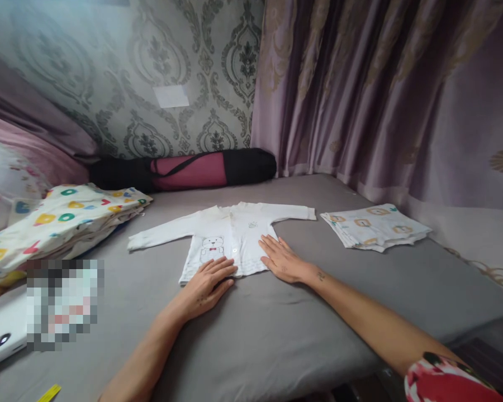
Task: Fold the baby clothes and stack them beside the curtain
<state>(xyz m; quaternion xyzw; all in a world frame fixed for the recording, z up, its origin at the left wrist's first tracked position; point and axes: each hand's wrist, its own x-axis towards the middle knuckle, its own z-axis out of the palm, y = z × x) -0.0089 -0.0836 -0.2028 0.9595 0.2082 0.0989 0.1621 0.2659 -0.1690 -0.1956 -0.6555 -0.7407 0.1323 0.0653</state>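
A small white long-sleeved baby shirt [222, 229] lies spread flat, its sleeves stretched out to both sides. It has buttons down the front, a bear drawing on the lower left and a small green print on the upper right. My left hand [209, 285] rests palm down on the bottom hem by the bear, fingers extended. On the shirt's lower right side lies my right hand [283, 259], also flat with its fingers stretched. Both hands touch the cloth without gripping it.
Folded white cloth with animal prints [373, 226] lies to the right on the grey bed sheet [251, 346]. At left are a stack of colourful patterned cloth [67, 223] and a white device [8, 329] beside a blurred-out patch. A black and maroon bag [188, 170] lies along the wall.
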